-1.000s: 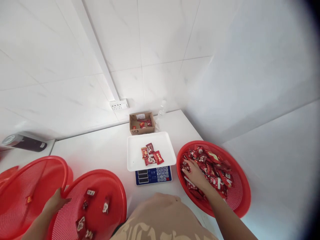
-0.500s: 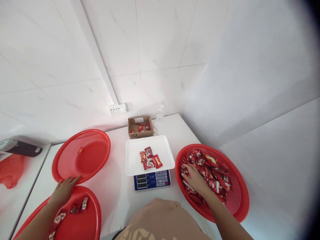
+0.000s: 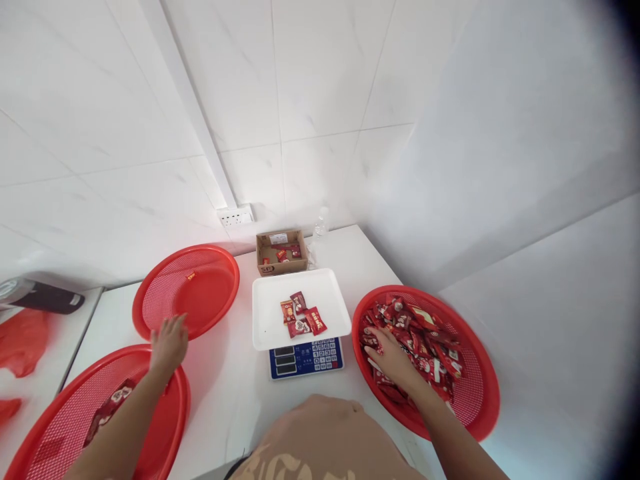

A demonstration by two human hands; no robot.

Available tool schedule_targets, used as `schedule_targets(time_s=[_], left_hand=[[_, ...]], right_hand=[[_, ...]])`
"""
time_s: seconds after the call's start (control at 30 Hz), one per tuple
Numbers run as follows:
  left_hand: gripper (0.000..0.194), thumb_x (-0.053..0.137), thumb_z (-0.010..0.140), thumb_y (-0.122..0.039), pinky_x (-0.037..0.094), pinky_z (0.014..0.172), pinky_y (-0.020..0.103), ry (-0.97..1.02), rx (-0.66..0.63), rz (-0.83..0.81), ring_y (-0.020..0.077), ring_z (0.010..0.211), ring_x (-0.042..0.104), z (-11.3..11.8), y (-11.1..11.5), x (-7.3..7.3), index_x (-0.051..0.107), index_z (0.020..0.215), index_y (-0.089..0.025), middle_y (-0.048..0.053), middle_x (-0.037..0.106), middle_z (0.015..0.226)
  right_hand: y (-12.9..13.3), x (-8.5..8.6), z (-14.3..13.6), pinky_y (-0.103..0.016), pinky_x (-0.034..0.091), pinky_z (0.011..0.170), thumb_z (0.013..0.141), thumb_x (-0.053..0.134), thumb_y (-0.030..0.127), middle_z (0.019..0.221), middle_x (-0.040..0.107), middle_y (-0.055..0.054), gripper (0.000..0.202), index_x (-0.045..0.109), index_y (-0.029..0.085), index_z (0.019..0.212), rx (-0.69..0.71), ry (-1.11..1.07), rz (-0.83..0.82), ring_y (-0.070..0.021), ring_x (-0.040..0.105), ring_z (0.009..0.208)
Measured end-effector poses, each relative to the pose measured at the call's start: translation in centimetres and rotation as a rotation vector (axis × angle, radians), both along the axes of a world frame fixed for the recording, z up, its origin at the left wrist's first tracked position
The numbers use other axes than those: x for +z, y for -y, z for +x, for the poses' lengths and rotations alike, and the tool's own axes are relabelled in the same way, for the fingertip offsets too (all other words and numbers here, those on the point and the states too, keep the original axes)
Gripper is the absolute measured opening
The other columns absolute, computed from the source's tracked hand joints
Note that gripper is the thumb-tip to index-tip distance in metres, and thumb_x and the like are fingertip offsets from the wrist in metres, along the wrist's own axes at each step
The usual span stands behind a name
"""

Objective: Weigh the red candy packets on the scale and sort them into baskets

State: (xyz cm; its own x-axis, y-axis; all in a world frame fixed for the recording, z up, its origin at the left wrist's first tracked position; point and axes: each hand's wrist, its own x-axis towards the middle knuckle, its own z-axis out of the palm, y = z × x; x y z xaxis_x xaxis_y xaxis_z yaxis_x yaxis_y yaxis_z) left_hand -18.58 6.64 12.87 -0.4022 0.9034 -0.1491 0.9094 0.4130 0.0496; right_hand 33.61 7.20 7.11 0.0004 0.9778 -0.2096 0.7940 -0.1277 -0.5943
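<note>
My left hand (image 3: 170, 341) is at the near rim of the upper left red basket (image 3: 210, 291), fingers stretched out and slightly blurred. Its forearm crosses the lower left red basket (image 3: 181, 413), which holds several wrapped candies (image 3: 107, 408). On the right, my right hand (image 3: 390, 357) rests with fingers apart on a heap of red-wrapped candies (image 3: 425, 333) inside another red basket (image 3: 487, 393). Whether a candy lies under its fingertips is hidden. Between the hands, a white tray (image 3: 270, 300) on a blue scale (image 3: 295, 361) bears several wrapped candies (image 3: 304, 315).
A small cardboard box (image 3: 283, 268) with candies stands behind the tray, beside a clear plastic bottle (image 3: 321, 223). One small orange-wrapped piece (image 3: 191, 275) lies in the upper left basket. At far left are a dark cylinder (image 3: 50, 297) and a red plastic bag (image 3: 25, 340).
My left hand has moved right and slightly away from me. The upper left basket has shifted the same way, while the lower left one has slid left. My right hand stays in place.
</note>
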Motion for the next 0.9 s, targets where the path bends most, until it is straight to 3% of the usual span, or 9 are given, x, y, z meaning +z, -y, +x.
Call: schedule_targets(time_s=[0.17,0.3,0.4,0.47,0.53,0.67,0.77,0.9], left_hand=[[0.051,0.033,0.089,-0.04,0.026,0.105,0.05,0.127,-0.184,-0.035,0.028,0.122,0.047,6.1,-1.5,-2.8,0.045,0.129,-0.01,0.017,0.055,0.127],[0.054,0.033,0.089,-0.043,0.028,0.105,0.043,0.187,-0.274,-0.025,0.0253,0.123,0.046,9.7,-1.4,-3.9,0.043,0.131,-0.01,0.016,0.052,0.131],[0.057,0.035,0.088,-0.044,0.019,0.109,0.046,0.193,-0.345,0.098,0.0281,0.135,0.027,12.5,-1.3,-3.7,0.038,0.134,-0.012,0.017,0.039,0.142],[0.058,0.037,0.087,-0.045,0.018,0.11,0.045,0.251,-0.44,0.161,0.0282,0.137,0.023,14.7,-1.7,-3.4,0.036,0.136,-0.014,0.016,0.034,0.145],[0.063,0.041,0.085,-0.049,0.025,0.107,0.043,0.345,-0.497,0.114,0.0283,0.133,0.03,17.1,-2.4,-2.9,0.031,0.138,-0.017,0.015,0.034,0.144],[0.083,0.056,0.074,-0.052,0.038,0.094,0.039,0.4,-0.434,-0.074,0.0314,0.126,0.037,21.3,-4.5,-2.0,0.019,0.142,-0.02,0.016,0.031,0.143],[0.089,0.063,0.069,-0.046,0.039,0.09,0.038,0.361,-0.426,-0.158,0.0337,0.124,0.037,22.8,-5.9,-1.7,0.018,0.141,-0.021,0.016,0.029,0.142],[0.084,0.068,0.063,-0.041,0.043,0.081,0.036,0.364,-0.422,-0.219,0.0313,0.107,0.053,23.2,-7.2,-1.6,0.028,0.135,-0.021,0.015,0.038,0.13]], right_hand=[[-0.1,0.0,-0.4,-0.041,0.033,0.105,0.078,0.048,0.03,0.131,0.048,-0.011,0.043,0.053,0.021,0.119,0.019,0.004,0.002,-0.0237,0.043,0.125],[-0.2,0.9,-1.1,-0.039,0.033,0.105,0.079,0.047,0.029,0.132,0.048,-0.011,0.042,0.053,0.02,0.12,0.012,0.032,0.004,-0.023,0.043,0.125],[-0.5,1.8,-2.3,-0.038,0.034,0.104,0.082,0.044,0.028,0.133,0.046,-0.012,0.043,0.052,0.016,0.122,0.04,0.038,0.01,-0.0227,0.041,0.126],[-0.8,2.5,-3.6,-0.038,0.034,0.104,0.083,0.044,0.028,0.133,0.047,-0.012,0.042,0.052,0.017,0.122,0.092,0.047,0.025,-0.023,0.042,0.125],[-1.4,3.2,-5.2,-0.042,0.033,0.103,0.082,0.047,0.026,0.13,0.05,-0.012,0.04,0.054,0.018,0.121,0.15,0.09,0.033,-0.0254,0.044,0.122],[-3.0,4.9,-8.3,-0.044,0.032,0.1,0.082,0.049,0.025,0.127,0.053,-0.015,0.042,0.053,0.015,0.123,0.236,0.166,0.064,-0.0308,0.044,0.118],[-4.0,5.5,-10.2,-0.041,0.033,0.098,0.082,0.052,0.028,0.132,0.048,-0.013,0.047,0.049,0.019,0.128,0.28,0.11,0.049,-0.0292,0.043,0.119],[-4.8,4.8,-12.2,-0.036,0.038,0.091,0.076,0.06,0.026,0.134,0.043,-0.013,0.058,0.041,0.021,0.131,0.316,0.069,-0.095,-0.0275,0.045,0.116]])
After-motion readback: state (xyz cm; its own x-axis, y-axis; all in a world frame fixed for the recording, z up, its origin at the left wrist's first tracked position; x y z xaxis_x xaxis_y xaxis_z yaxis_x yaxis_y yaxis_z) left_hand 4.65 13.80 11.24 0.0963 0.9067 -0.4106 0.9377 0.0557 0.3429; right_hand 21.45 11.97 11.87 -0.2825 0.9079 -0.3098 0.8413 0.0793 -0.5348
